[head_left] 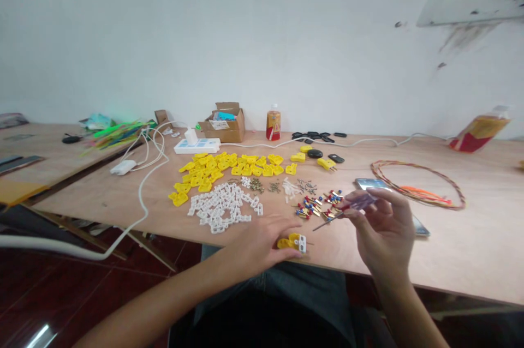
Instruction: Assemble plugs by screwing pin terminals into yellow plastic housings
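My left hand rests near the table's front edge, fingers closed around a yellow plug piece with a white insert. Just to its right, my right hand is raised a little above the table and grips a screwdriver with a clear purple handle; its thin shaft points down-left toward the plug piece. Between the hands and beyond them lie small pins with red and blue sleeves, a heap of white plastic inserts and a spread of yellow plug shells.
A phone lies partly under my right hand. A coil of twisted wire sits at right. Further back are a white power strip, a cardboard box, a bottle, black parts and small screws.
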Demonstrator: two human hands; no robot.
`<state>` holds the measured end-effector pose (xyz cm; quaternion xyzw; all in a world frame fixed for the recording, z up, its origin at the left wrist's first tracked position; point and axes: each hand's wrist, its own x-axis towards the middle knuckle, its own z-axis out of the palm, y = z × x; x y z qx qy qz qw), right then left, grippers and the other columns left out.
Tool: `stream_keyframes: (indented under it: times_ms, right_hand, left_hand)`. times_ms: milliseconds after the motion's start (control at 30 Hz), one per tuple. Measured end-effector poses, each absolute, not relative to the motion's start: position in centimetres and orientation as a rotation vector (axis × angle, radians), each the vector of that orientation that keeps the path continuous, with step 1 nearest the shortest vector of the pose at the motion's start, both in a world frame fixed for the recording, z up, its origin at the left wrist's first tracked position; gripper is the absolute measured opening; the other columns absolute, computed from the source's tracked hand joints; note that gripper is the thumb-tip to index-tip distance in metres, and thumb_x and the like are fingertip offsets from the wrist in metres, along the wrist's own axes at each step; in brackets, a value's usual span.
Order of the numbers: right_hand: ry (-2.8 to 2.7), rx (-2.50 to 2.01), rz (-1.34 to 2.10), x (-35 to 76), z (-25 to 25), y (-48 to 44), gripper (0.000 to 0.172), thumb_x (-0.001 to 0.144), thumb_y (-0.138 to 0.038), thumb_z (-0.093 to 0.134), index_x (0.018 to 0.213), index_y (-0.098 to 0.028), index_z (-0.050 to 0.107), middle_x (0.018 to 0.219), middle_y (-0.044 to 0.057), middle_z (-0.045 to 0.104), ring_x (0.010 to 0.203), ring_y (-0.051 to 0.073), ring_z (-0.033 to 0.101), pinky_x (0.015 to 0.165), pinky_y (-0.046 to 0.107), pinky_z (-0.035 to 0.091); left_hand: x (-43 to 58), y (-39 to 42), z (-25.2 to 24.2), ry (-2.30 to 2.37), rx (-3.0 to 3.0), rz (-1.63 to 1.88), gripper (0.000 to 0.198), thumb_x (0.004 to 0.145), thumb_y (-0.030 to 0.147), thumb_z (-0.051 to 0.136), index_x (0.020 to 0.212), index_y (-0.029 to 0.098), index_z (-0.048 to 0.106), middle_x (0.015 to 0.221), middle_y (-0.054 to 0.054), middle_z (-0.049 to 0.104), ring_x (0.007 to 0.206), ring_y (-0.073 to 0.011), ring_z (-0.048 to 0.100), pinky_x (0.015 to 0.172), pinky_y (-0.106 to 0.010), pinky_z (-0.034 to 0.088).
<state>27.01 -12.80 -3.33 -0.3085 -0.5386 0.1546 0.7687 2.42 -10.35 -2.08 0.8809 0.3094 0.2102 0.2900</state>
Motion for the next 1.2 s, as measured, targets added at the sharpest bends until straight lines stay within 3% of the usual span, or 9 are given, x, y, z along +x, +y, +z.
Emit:
stream_keyframes:
  times_ms: [233,567,700,867,1033,1200]
  right_hand:
    - [-1.346,-0.663,0.356,24.8,-3.4,-13.7,0.051,0.080,0.000,0.080,0.119,-0.033,0.073,0.095,-0.003,0.080,0.078,0.016,0.079,0.064,0.028,0.071]
    - [-1.433,-0.655,0.395,24.3,-4.3,-13.7,0.062,0.080,0.010,0.073,0.125,-0.033,0.072,0.103,-0.004,0.079,0.083,0.014,0.078,0.073,0.025,0.068]
    - [-1.453,-0.678,0.337,24.8,-4.0,-14.0,0.054,0.087,0.003,0.073,0.126,-0.034,0.070,0.098,-0.002,0.076,0.083,0.015,0.075,0.070,0.026,0.066]
    - [-1.653,-0.990,0.216,26.6,-3.3,-15.6,0.029,0.102,-0.017,0.061,0.124,-0.031,0.072,0.105,0.006,0.072,0.093,0.020,0.071,0.076,0.031,0.063]
    - [-2.089,-1.360,0.357,26.4,-4.6,-15.9,0.037,0.100,-0.037,0.066,0.136,-0.030,0.066,0.109,0.009,0.073,0.084,0.024,0.075,0.070,0.034,0.062]
    - [-2.167,-1.450,0.411,25.6,-5.9,-15.2,0.012,0.100,-0.036,0.065,0.102,-0.026,0.070,0.096,0.005,0.069,0.073,0.021,0.073,0.064,0.032,0.057]
  left_hand:
    - [3.4,-9.3,-4.7,0.737,2.301,0.665,0.027,0.093,0.033,0.084,0.118,0.023,0.079,0.120,-0.003,0.082,0.113,-0.0236,0.074,0.102,-0.032,0.052]
    - [3.0,-9.8,-5.5,0.638,2.310,0.833,0.034,0.092,0.034,0.084,0.122,0.020,0.076,0.122,-0.005,0.080,0.115,-0.0255,0.073,0.104,-0.034,0.051]
    - [2.8,-9.7,-5.1,0.710,2.263,0.784,0.022,0.096,0.029,0.080,0.116,0.021,0.076,0.114,-0.004,0.081,0.105,-0.0229,0.075,0.096,-0.031,0.053]
    - [3.0,-9.5,-4.0,0.641,2.347,0.707,0.007,0.102,0.019,0.070,0.106,0.018,0.077,0.111,-0.005,0.079,0.105,-0.0211,0.073,0.095,-0.029,0.052]
    - [2.9,-9.5,-2.2,0.610,2.459,0.616,0.009,0.104,0.015,0.066,0.105,0.017,0.075,0.111,-0.006,0.077,0.106,-0.0213,0.071,0.097,-0.030,0.051]
    - [1.8,-8.9,-1.6,0.661,2.474,0.624,0.017,0.101,0.007,0.064,0.099,0.019,0.076,0.108,-0.003,0.072,0.100,-0.0185,0.071,0.091,-0.028,0.051]
